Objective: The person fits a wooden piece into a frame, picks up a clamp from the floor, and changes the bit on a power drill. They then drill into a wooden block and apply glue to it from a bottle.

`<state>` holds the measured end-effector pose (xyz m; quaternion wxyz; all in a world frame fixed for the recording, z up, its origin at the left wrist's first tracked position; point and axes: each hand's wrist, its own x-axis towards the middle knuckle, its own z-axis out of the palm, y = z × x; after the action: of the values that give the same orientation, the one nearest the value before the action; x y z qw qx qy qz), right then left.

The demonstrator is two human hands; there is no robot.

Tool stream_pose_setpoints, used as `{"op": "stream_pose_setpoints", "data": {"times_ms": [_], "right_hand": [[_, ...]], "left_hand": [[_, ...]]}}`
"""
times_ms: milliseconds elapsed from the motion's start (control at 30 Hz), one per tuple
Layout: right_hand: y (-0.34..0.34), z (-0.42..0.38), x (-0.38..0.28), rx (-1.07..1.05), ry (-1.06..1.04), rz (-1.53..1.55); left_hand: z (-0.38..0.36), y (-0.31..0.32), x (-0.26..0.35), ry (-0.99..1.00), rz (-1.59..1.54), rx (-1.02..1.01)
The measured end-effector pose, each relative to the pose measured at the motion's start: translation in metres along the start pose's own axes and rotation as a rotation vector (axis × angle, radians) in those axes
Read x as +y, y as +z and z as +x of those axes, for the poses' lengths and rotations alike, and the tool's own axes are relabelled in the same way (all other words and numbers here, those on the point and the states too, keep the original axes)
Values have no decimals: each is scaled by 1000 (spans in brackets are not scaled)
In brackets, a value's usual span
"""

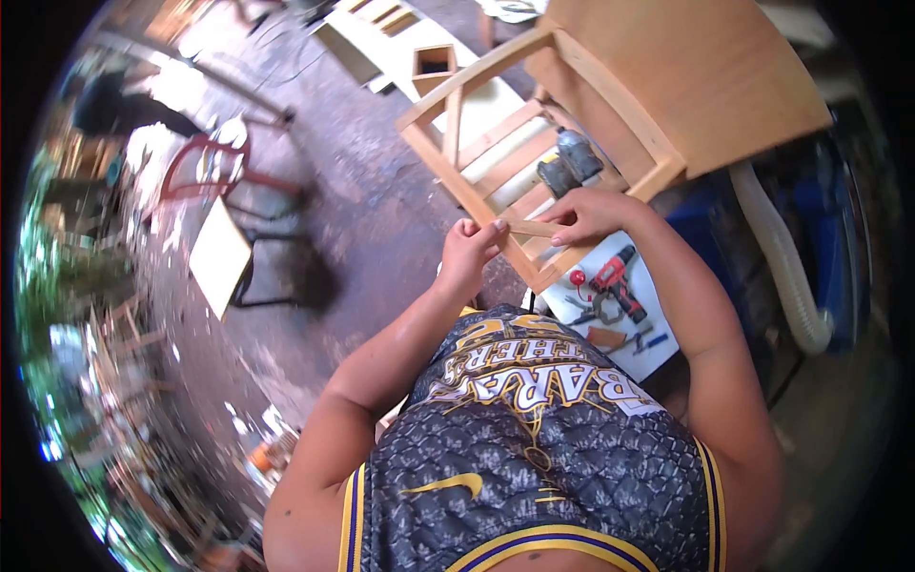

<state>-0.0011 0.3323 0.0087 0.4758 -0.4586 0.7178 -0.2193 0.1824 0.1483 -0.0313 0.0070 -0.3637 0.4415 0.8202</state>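
Note:
A wooden frame [443, 172] with a large panel [691, 81] at its right stands in front of me. Near its closest corner, a small wooden strip [536, 228] lies across the inside. My left hand [467, 255] is closed at the frame's left rail, its thumb and finger at the strip's left end. My right hand [593, 215] reaches over the near rail, its fingers pinching the strip's right end. A dark power tool [569, 162] rests within the frame's outline, just beyond my right hand.
Below the frame, a white board [658, 357] holds a red drill [620, 281] and small tools. A red chair [205, 167] and a stool with a pale seat [221, 257] stand left. A ribbed hose [782, 257] hangs right. Someone's dark-clothed leg [157, 112] shows upper left.

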Motion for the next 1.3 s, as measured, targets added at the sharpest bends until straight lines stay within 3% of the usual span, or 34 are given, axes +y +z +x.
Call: {"op": "stream_pose_setpoints", "data": {"times_ms": [133,200,300,333,400,467,533,600,667,733,800,833,867,933,1000,1067,1133,1200,1233,1300], "right_hand": [[-1,1,-9,-73,104,63],[-5,-11,-29,25,53,61],[12,-43,-31,589,117,-35],[22,-62,-37,897,47,-73],[50,-102,-41,1315,53,64],[101,-125,5,1507,214,316],[155,-128,79,1376,535,627],[224,-88,192,980,679,930],[258,-36,270,968,984,473],[224,-24,259,787,995,579],[206,0,262,835,1117,465],[231,44,318,911,1129,533],[223,45,329,924,1122,535],[223,52,315,1080,1159,332],[204,18,265,1007,1068,378],[207,8,245,1679,412,339],[188,-57,148,1486,129,778],[186,-111,77,1343,-204,710],[187,-116,79,1343,-206,705],[200,-121,93,1608,-123,296]], "left_hand": [[9,-11,9,-94,79,-128],[18,-28,13,-148,105,-264],[30,-46,31,-48,311,-306],[34,-51,37,25,381,-276],[51,-65,43,204,431,-266],[51,-61,57,339,429,-259],[42,-47,67,476,452,-274],[14,-37,75,281,401,-217],[-8,-28,71,328,525,-236],[-35,-9,63,348,630,-216],[-62,9,56,374,809,-239],[-65,-1,49,499,923,-316],[-68,1,42,512,926,-320],[-91,9,33,307,982,-353],[-107,31,29,216,1049,-401],[-111,69,10,175,925,-487],[-103,101,-8,166,782,-576],[-85,127,-31,-42,611,-637],[-72,139,-45,-1,686,-690],[-58,160,-69,18,835,-693]]}}
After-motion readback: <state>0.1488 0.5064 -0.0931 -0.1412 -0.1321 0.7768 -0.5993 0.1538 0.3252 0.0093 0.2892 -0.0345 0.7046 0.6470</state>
